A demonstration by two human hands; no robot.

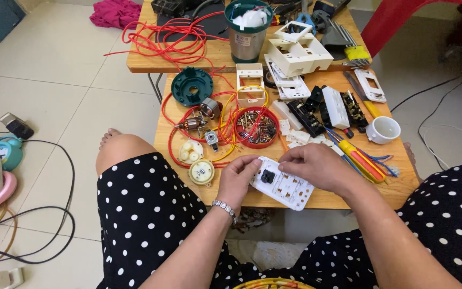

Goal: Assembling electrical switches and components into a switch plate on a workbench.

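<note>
I see the white switch plate (283,185) at the table's (327,199) near edge, its long axis running from upper left to lower right. My left hand (239,179) grips its left end, fingers curled. My right hand (316,166) pinches the top edge, hiding that part.

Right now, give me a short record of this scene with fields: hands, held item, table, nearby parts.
left hand: grips the near-left edge of the white panel
right hand: rests on the panel's top, fingers curled
panel: flat white plate with a black knob, held over the table's near edge
table: low, wooden
nearby: red bowl of screws, white cup, screwdrivers, red wire
</note>
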